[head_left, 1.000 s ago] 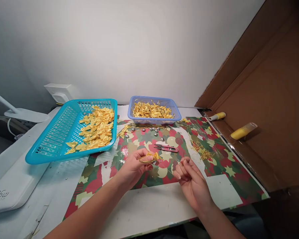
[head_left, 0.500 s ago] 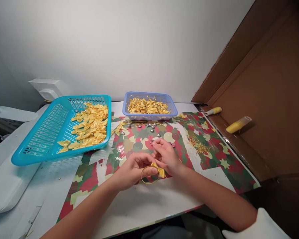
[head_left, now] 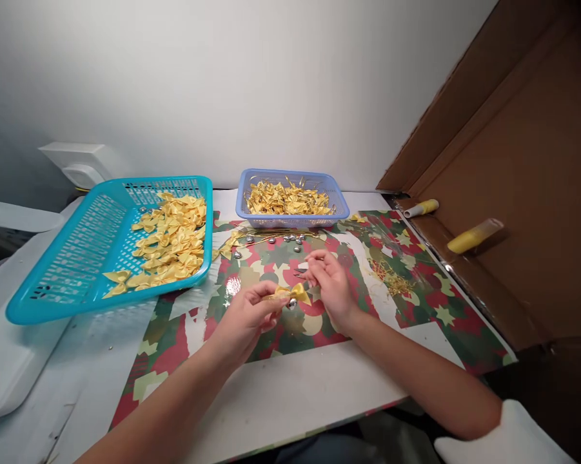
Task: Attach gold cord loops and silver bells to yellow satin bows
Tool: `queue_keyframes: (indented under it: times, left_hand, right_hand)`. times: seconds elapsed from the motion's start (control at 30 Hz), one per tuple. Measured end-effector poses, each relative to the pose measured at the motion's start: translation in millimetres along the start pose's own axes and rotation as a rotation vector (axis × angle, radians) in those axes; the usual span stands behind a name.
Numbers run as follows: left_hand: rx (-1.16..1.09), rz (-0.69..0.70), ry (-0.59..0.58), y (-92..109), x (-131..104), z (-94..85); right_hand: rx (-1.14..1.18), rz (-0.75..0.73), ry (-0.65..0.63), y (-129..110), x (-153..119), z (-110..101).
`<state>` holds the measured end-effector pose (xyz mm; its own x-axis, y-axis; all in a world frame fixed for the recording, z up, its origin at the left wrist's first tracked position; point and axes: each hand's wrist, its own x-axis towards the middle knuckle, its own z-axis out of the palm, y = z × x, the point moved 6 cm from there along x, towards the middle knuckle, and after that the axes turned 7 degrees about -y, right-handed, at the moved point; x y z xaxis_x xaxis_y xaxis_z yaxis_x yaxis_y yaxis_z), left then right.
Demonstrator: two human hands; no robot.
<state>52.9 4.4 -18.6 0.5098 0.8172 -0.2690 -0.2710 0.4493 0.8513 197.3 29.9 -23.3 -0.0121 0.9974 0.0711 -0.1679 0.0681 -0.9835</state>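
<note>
Seemingly crosswise, yellow bow (head_left: pixel 295 294), in left hand (head_left: pixel 249 313)

Open room lay over the white surface (head_left: pixel 280 399) at lower middle and over the patterned covering (head_left: pixel 428 312) right of centre. At left, the teal basket's (head_left: pixel 82 248) raised walls barred a low pass. The lavender basket (head_left: pixel 293 220) stood across the upper middle, with silver bells (head_left: pixel 287 238) scattered just in front. A cardboard panel (head_left: pixel 517 167) closed the right side.
</note>
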Motion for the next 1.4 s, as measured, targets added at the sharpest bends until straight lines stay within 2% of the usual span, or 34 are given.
queue_keyframes:
  times: [0.13, 0.27, 0.33, 0.67, 0.97, 1.2, 1.4]
  left_hand:
    - [-0.068, -0.019, 0.147, -4, 2, -8.7]
    - [-0.009, -0.004, 0.255, -6, 0, -14.4]
    - [0.034, 0.012, 0.300, -5, -1, -16.0]
    - [0.235, 0.252, 0.280, 11, -10, -10.1]
    - [0.611, 0.575, 0.300, 27, -27, -0.1]
    - [0.767, 0.656, 0.285, 26, -31, 0.8]
    - [0.769, 0.703, 0.262, 27, -32, 2.3]
  right_hand:
    - [-0.253, -0.216, -0.040, -28, -26, -12]
    - [-0.551, -0.420, -0.128, -44, -46, 0]
    - [-0.653, -0.472, -0.157, -46, -49, 6]
    - [-0.740, -0.547, -0.177, -47, -50, 11]
    - [-0.738, -0.582, -0.171, -49, -52, 11]
    - [-0.723, -0.586, -0.180, -50, -52, 12]
    - [-0.707, -0.602, -0.189, -52, -52, 12]
